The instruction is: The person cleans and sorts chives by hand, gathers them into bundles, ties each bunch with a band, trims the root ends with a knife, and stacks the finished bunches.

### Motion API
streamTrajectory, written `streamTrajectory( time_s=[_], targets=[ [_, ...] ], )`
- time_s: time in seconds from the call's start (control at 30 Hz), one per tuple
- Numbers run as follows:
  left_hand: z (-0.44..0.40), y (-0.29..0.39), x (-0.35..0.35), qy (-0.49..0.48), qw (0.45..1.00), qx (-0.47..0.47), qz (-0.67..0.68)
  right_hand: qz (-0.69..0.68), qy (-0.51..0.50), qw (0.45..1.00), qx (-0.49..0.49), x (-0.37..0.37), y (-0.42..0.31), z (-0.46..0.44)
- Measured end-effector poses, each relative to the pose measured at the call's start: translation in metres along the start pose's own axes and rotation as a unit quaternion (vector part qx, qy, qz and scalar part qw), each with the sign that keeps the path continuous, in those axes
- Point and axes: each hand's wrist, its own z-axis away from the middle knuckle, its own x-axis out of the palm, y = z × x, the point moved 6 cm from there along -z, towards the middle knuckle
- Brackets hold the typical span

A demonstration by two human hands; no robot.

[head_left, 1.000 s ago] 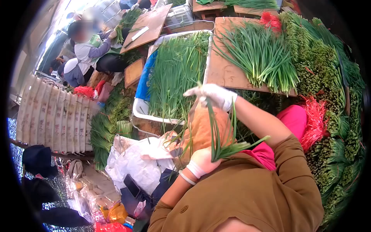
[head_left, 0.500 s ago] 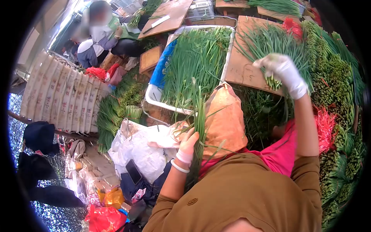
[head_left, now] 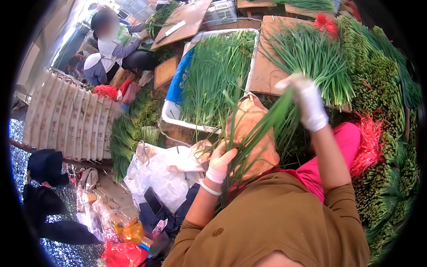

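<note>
My left hand (head_left: 221, 159), in a pale glove with a white band at the wrist, is closed around a bunch of green chives (head_left: 262, 133) above my lap. The long leaves fan up and right toward my right hand (head_left: 304, 95). That white-gloved hand is smeared by motion, with its fingers bent and closed at the leaf tips. Beyond it a pile of chives (head_left: 311, 58) lies on a wooden board (head_left: 267, 80), white stem ends toward me. An orange cloth (head_left: 255, 122) covers my knee behind the held bunch.
A white-rimmed tub (head_left: 171, 113) full of loose chives stands ahead. Stacked bundles (head_left: 373, 89) line the right side, with red ties (head_left: 367, 140) beside my leg. A knife (head_left: 175, 27) lies on a far board. At upper left sits a co-worker (head_left: 111, 51). A phone (head_left: 153, 200) rests at left.
My right hand has come down and left from over the board pile to the held leaves. The bunch in my left hand, upright before, now slants right. The view has shifted slightly.
</note>
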Motion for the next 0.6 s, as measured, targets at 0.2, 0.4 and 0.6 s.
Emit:
streamTrajectory(
  time_s=[0.2,0.4,0.6],
  targets=[
    [0.014,0.017,-0.014,0.002,0.999,0.049,-0.007,-0.226,0.171,0.959,0.005,-0.101,0.011,-0.027],
    [0.02,0.038,0.031,-0.173,0.887,-0.024,-0.427,-0.152,0.112,0.981,0.039,-0.084,-0.008,-0.026],
    [0.002,0.053,0.002,-0.048,0.944,-0.032,-0.324,-0.077,0.128,0.989,0.004,-0.102,-0.038,-0.022]
  ],
)
